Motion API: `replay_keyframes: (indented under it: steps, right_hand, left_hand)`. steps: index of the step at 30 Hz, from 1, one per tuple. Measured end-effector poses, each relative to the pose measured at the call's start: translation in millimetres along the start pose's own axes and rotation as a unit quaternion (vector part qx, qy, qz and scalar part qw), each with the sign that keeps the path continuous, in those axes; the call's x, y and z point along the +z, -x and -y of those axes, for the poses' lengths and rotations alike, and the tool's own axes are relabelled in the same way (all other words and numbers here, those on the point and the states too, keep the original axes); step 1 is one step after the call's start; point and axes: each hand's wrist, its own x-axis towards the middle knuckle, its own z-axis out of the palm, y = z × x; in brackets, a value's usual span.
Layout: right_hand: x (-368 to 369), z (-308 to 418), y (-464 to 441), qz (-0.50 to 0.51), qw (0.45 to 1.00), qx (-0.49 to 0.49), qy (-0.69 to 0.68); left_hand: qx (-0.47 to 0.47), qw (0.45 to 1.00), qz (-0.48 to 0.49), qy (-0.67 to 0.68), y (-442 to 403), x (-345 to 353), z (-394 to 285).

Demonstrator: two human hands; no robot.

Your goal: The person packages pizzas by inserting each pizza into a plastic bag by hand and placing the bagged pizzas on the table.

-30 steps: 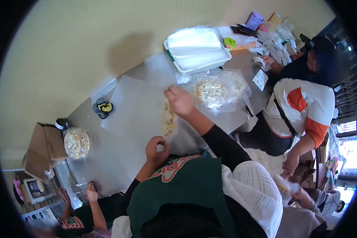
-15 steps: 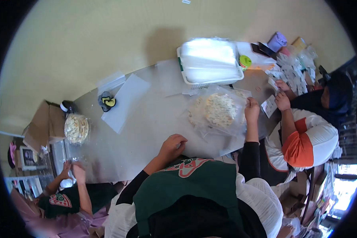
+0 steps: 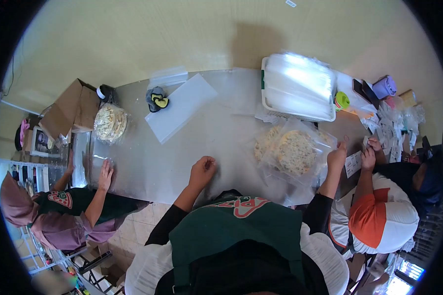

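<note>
Clear plastic bags holding flat round pizza bases (image 3: pixel 296 151) with pale, speckled tops lie overlapping on the table in front of me, to the right. My right hand (image 3: pixel 335 158) is closed at their right edge, its fingertips up against a thin reddish ring (image 3: pixel 346 138) like a rubber band. Whether the ring is pinched is too small to tell. My left hand (image 3: pixel 203 172) hovers by the table's near edge with curled fingers and nothing visible in it, well apart from the bags.
A white basket (image 3: pixel 300 116) of clear bags stands behind. Plastic sheets (image 3: pixel 182 108) and a dark-and-yellow bundle (image 3: pixel 157 100) lie left of centre. A wrapped stack of round bases (image 3: pixel 110 123) sits beside a cardboard box (image 3: pixel 69 110). Co-workers flank me; the right one handles printed labels (image 3: pixel 353 163).
My view has swung left, so the scene sits further right. My left hand has moved left across the table. My right hand's fingertips now meet the reddish ring. The left co-worker's hands have parted.
</note>
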Motion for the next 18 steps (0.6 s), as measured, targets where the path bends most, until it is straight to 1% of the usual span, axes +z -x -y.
replay_keyframes:
  steps: [3,4,6,7,8,11,13,14,16,17,18]
  right_hand:
    - [1.2,-21.0,-1.4,0.034,0.999,0.006,0.016]
    - [5.0,-27.2,0.0,0.051,0.998,0.008,0.024]
    - [-5.9,-18.0,3.6,0.044,0.999,0.009,0.016]
    - [-10.4,-14.5,5.8,0.039,0.999,0.015,0.016]
    - [-9.4,-14.0,8.8,0.017,1.000,0.009,0.011]
    - [-16.8,-9.0,18.0,-0.059,0.998,-0.004,0.008]
    - [-31.1,11.2,24.7,-0.111,0.993,-0.021,0.014]
    - [-35.1,14.4,27.8,-0.111,0.994,-0.002,-0.019]
    - [-41.3,21.6,30.0,-0.116,0.989,0.034,-0.088]
    - [-45.0,26.9,32.6,-0.127,0.983,0.031,-0.133]
    - [-50.6,35.3,34.1,-0.139,0.982,0.016,-0.129]
  left_hand:
    - [0.054,0.998,-0.005,0.010,-29.5,8.8,20.8]
    - [0.045,0.999,-0.004,-0.013,-39.3,9.8,21.0]
    - [0.027,0.998,0.006,-0.057,-63.9,16.2,5.7]
    - [-0.002,0.999,0.000,-0.045,-79.0,23.2,3.7]
    - [-0.028,0.999,-0.003,-0.031,-94.8,31.3,1.5]
    - [-0.012,0.996,-0.051,-0.076,-139.7,54.6,-17.6]
    - [0.044,0.978,-0.142,-0.148,-170.6,77.3,-14.1]
    - [0.072,0.963,-0.186,-0.180,-179.6,89.2,-13.0]
    - [0.041,0.965,-0.174,-0.190,-191.4,99.4,-22.3]
    - [0.025,0.966,-0.169,-0.196,-197.3,101.4,-26.3]
    - [0.001,0.979,-0.133,-0.154,-202.4,102.3,-28.3]
